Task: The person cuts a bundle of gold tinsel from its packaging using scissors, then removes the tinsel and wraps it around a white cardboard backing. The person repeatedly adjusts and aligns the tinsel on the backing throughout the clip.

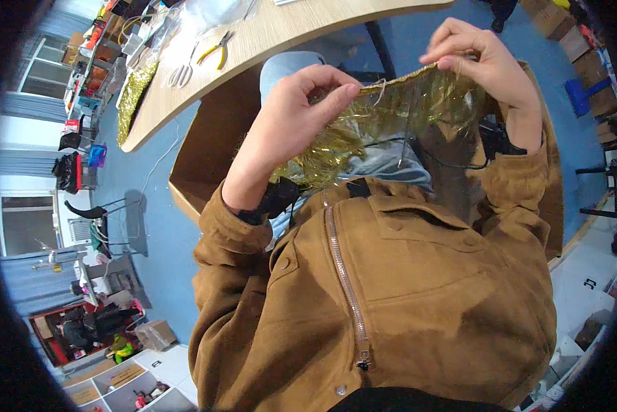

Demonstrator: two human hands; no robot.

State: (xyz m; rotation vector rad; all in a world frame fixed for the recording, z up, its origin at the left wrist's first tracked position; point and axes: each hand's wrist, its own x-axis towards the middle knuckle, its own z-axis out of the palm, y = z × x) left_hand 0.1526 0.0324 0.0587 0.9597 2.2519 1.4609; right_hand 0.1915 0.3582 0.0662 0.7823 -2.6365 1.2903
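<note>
Between my two hands stretches a gold tinsel fringe (385,116), its strands hanging from a corded top edge. My left hand (308,108) pinches that edge between thumb and forefinger, and more tinsel bunches below the wrist. A thin pale thread or tie (380,91) loops around the cord just right of my left fingertips. Farther along the same edge, my right hand (468,56) grips it with thumb and fingertips; the fingers are slightly blurred. The fringe hangs above my lap.
Ahead is a wooden table (267,31) bearing yellow-handled pliers (216,51), scissors (183,72) and clear plastic bags (210,18). Another gold tinsel piece (135,100) drapes over its left edge. An open cardboard box (215,134) surrounds my lap area. A white cable (159,159) crosses the blue floor.
</note>
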